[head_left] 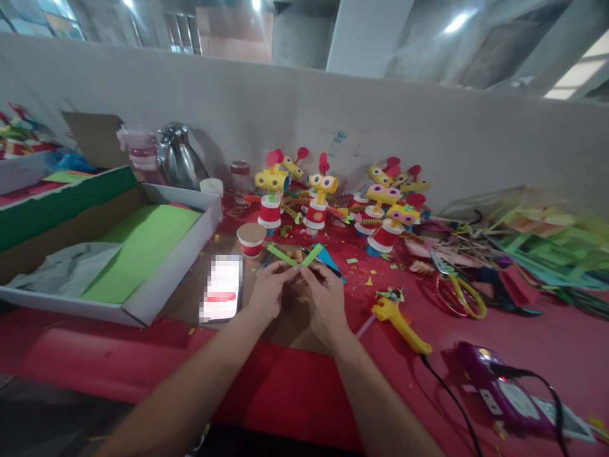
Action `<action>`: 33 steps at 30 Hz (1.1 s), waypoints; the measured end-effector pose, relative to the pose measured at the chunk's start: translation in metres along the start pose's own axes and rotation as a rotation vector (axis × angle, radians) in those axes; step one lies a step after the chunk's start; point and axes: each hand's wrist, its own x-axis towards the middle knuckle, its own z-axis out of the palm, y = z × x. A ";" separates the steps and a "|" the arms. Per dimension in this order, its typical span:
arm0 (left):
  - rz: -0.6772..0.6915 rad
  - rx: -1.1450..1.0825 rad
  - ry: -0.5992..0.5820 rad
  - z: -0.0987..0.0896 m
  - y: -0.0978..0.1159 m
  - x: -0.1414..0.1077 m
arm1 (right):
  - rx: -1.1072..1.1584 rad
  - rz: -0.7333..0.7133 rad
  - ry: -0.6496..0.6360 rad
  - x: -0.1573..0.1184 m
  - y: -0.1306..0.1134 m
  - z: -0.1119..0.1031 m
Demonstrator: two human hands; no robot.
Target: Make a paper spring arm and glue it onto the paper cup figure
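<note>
Green strips (pixel 313 256), diagonal V, tips forward

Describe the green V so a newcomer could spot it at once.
Over the red table, the left hand and right hand nearly meet. They pinch the green V, whose colour and open shape differ from the blue piece beside it.

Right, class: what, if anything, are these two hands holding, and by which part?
Green paper in a V shape, pinched near the bottom of the V by the left hand and right hand. Whether it is one strip or two cannot be told.
</note>
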 end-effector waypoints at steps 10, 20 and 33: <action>-0.045 -0.053 0.047 -0.001 -0.001 0.000 | -0.043 0.004 -0.015 -0.001 -0.003 0.000; -0.020 -0.030 0.075 -0.001 -0.003 0.001 | -0.075 -0.016 -0.013 -0.001 -0.007 -0.001; 0.003 -0.043 0.041 0.002 -0.002 0.000 | -0.059 -0.018 -0.014 -0.001 -0.001 0.000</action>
